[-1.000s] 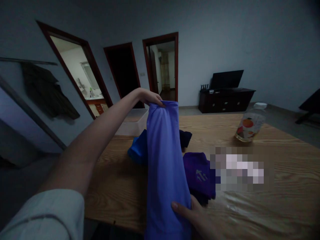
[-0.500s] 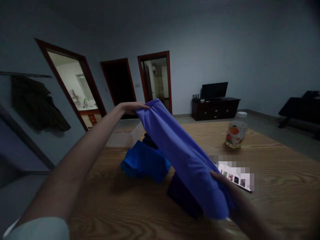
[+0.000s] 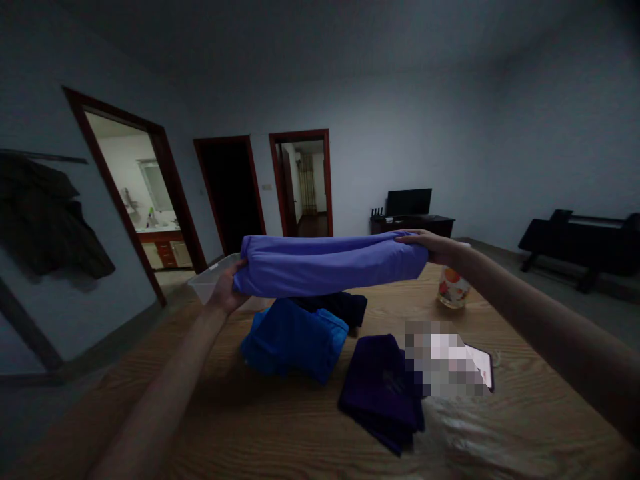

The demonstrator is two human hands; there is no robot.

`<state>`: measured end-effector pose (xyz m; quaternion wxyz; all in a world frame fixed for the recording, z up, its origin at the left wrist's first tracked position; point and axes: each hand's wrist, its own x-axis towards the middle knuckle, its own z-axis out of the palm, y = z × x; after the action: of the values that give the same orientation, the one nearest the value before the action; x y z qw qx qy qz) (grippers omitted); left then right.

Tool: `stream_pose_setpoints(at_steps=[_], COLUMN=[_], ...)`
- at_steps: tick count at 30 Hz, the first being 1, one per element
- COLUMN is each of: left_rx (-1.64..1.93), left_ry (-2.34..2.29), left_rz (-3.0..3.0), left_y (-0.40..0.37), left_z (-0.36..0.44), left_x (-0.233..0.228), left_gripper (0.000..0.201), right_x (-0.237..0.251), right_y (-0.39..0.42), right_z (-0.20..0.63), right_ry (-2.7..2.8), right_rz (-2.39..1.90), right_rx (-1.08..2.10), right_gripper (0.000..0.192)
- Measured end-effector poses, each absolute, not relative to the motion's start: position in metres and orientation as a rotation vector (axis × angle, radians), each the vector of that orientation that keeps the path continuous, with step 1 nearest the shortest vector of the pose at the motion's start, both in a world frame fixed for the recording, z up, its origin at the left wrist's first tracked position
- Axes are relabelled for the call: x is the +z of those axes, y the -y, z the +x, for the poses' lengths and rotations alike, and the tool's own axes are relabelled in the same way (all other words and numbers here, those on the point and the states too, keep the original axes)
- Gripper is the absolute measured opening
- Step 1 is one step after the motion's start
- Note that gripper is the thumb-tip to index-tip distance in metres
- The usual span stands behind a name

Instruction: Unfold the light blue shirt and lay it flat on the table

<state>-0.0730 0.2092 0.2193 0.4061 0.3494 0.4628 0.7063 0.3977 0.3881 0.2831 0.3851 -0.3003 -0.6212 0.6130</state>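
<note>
At left, the person's left hand [image 3: 229, 292] has its fingers closed round the left end of the lavender cloth [image 3: 330, 268], which spans the middle, raised above the desk [image 3: 220, 420]. The cloth looks light, soft and limp, perhaps slightly slippery, hardly fragile; a hold at both ends should limit sagging. At right, the right hand's [image 3: 443, 248] fingers pinch its upper right end.

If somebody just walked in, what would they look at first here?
Probably the long light-purple cloth, stretched sideways between the left hand and the right hand above the wooden table. Next might come the bright blue cloth lying on the table, with a folded dark purple cloth to its right in the picture.
</note>
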Motion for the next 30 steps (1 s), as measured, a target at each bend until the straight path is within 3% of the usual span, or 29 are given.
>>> stream_pose_setpoints(at_steps=[5, 11, 18, 24, 30], left_rx=[1.634, 1.272, 1.485, 1.641, 1.759], left_ry=[-1.166, -1.376, -1.436, -1.464, -1.673], left_rz=[0.928, 1.064, 1.228, 1.428, 1.542], left_y=[-0.213, -0.225, -0.235, -0.263, -0.286], left_z=[-0.081, -0.076, -0.123, -0.143, -0.135], left_x=[0.195, 0.173, 0.232, 0.268, 0.293], left_gripper=[0.036, 0.041, 0.046, 0.048, 0.038], right_x=[0.263, 0.253, 0.304, 0.31, 0.325], right_y=[-0.398, -0.394, -0.403, -0.417, -0.417], right_z=[0.371, 0.35, 0.382, 0.381, 0.354], right_ry=[1.499, 1.491, 1.678, 1.696, 1.736], right_rz=[-0.834, -0.955, -0.91, -0.882, -0.859], right_rx=[1.546, 1.588, 1.384, 1.235, 1.074], right_gripper=[0.015, 0.022, 0.033, 0.028, 0.019])
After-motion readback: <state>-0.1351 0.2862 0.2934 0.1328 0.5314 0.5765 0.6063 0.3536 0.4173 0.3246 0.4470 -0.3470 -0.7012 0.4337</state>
